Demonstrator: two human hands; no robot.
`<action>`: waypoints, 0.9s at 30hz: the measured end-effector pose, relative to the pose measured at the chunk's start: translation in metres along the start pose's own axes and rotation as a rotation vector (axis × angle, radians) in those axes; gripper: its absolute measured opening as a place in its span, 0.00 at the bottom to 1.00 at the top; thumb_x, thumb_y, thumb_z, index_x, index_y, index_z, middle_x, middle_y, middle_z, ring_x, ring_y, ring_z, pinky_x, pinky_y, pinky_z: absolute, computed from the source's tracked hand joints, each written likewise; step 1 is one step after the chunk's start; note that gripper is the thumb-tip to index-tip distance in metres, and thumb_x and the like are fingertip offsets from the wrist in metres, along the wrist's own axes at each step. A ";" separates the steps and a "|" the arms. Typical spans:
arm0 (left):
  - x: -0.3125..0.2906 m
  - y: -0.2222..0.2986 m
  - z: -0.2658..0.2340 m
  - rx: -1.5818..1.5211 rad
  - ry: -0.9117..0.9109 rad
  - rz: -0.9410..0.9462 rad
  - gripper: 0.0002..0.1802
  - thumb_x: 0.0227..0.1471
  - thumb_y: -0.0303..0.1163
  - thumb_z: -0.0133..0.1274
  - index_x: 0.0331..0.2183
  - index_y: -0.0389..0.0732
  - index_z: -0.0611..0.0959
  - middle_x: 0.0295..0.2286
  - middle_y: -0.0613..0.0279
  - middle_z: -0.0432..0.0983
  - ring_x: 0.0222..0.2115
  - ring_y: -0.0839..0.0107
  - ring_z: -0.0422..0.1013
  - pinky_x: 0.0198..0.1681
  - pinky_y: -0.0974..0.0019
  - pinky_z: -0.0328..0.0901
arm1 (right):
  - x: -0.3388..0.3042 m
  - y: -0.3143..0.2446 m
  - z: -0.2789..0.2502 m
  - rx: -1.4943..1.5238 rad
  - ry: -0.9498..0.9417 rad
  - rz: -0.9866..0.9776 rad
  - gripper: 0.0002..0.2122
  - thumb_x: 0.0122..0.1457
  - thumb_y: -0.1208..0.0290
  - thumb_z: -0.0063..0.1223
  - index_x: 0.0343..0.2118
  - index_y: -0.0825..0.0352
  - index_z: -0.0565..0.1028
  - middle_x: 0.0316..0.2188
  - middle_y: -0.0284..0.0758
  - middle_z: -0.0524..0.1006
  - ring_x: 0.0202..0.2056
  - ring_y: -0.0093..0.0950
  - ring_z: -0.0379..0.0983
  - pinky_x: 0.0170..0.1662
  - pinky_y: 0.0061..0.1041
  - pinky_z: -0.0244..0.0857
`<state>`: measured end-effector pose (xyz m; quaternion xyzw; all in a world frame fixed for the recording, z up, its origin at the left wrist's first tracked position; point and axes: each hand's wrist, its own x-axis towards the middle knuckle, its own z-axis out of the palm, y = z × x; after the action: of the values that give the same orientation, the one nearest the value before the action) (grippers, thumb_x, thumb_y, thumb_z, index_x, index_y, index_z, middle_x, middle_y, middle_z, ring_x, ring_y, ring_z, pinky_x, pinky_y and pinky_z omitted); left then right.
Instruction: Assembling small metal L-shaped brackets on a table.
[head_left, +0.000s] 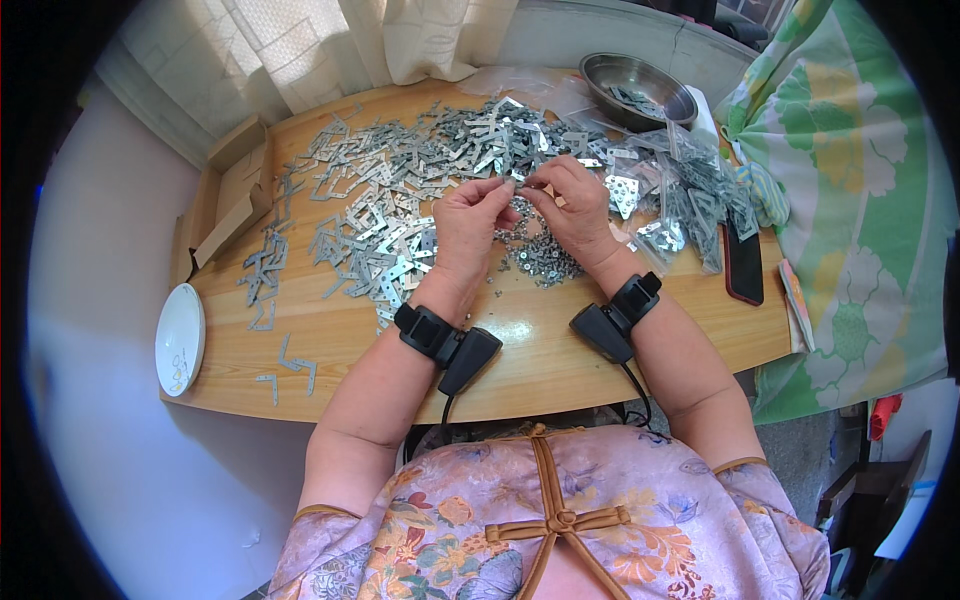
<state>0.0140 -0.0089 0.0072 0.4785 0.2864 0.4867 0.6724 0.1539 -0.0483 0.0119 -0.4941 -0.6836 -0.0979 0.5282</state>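
Observation:
My left hand [468, 222] and my right hand [574, 208] meet fingertip to fingertip above the middle of the table. Both are closed in a pinch on something small, mostly hidden by the fingers and too small to name. Just under them lies a heap of small metal fasteners [546, 258], some of them round like nuts. Behind and to the left spreads a big pile of flat L-shaped metal corner brackets [385, 185] with holes. Each of my wrists wears a black strapped device with a cable.
A steel bowl [640, 92] holding some metal pieces stands at the back right. Plastic bags of metal parts [690, 185] lie right, beside a phone [742, 262]. Leftward are an open cardboard box [232, 190], a white plate [180, 340] and loose brackets [290, 358] near the wooden table's [400, 385] edge.

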 end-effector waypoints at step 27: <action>-0.007 -0.003 0.009 0.393 -0.006 0.446 0.07 0.45 0.24 0.54 0.31 0.33 0.80 0.24 0.60 0.77 0.21 0.79 0.72 0.24 0.78 0.66 | -0.009 0.003 0.009 0.960 -0.175 0.763 0.10 0.59 0.66 0.41 0.26 0.68 0.67 0.19 0.28 0.67 0.22 0.16 0.62 0.25 0.16 0.58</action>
<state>0.0204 -0.0188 0.0075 0.6521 0.2609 0.5562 0.4443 0.1504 -0.0462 0.0000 -0.4172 -0.4672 0.4574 0.6312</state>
